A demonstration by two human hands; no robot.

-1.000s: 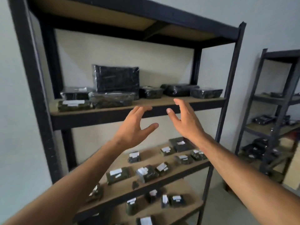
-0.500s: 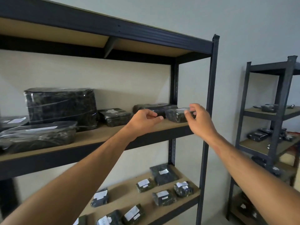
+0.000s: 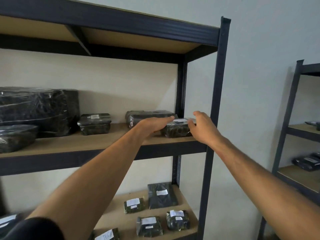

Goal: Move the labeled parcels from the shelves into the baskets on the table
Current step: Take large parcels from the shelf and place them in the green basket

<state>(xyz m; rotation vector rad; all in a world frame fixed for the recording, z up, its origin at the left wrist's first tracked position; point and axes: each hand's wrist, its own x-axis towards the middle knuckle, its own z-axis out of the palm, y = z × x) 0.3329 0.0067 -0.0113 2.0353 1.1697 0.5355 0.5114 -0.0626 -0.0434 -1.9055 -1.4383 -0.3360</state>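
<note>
Both hands have closed in on the end parcel since half a second ago; they were just short of it then, the left hand with curled fingers. Now the left hand (image 3: 154, 124) lies flat-fingered along the near left side of the labeled parcel (image 3: 178, 128), fingertips reaching its top edge. The right hand (image 3: 201, 129) cups the parcel's right end, thumb over the top by the white label. Left grip: straight, pressing, not clenched. Right grip: curled round the parcel's end, though how firmly is hard to tell at this angle.

Parcel sits on the middle shelf (image 3: 97, 141), at its right end beside the front post (image 3: 216, 108), not yet lifted. No baskets or table in view.

Risks, as judged: film wrap looks slick, so a two-sided squeeze could slip when the parcel clears the shelf edge. The long parcel (image 3: 149, 116) directly behind touches or nearly touches it and could get dragged. The right wrist is close to the post; a quick pull may knock it.

Count, middle shelf: five wrapped parcels showing, counting the big block (image 3: 38, 110) left of the parcel and one cut off at the frame edge. Lower shelf (image 3: 119, 220): at least five small labeled parcels. Second rack (image 3: 294, 118), right of the post: a few more, blurred.
</note>
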